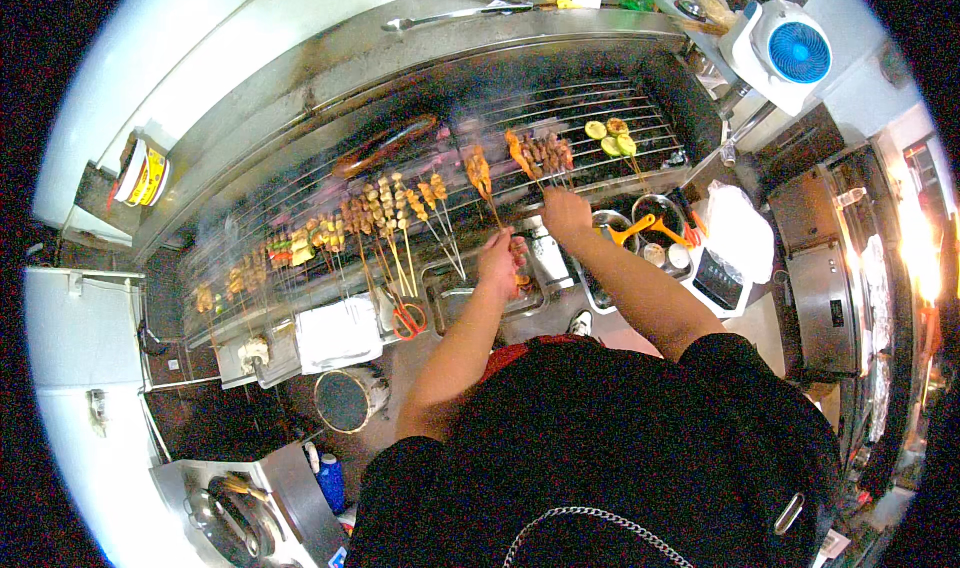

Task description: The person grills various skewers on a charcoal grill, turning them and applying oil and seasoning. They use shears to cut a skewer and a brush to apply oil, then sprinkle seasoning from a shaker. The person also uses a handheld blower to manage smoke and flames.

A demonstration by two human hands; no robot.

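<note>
My left hand (501, 262) is closed on the lower end of a skewer with browned meat (478, 170), which lies over the barbecue grill (607, 96). Just to the right, my right hand (567, 214) grips the ends of several skewers with dark meat pieces (546, 154). Farther right on the grate lie skewered vegetable slices (610, 145). To the left of my hands runs a row of meat skewers (390, 202) and mixed vegetable skewers (300, 244), with smoke around them. A long dark eggplant (384, 146) rests on the grate behind them.
Orange-handled scissors (409, 321) and a metal tray (439, 275) are at the grill's front edge. A metal shaker (549, 253) and bowls with a yellow-handled brush (634, 229) stand near my right forearm. Tongs (457, 16) lie on the back ledge; a fan (798, 51) is at upper right.
</note>
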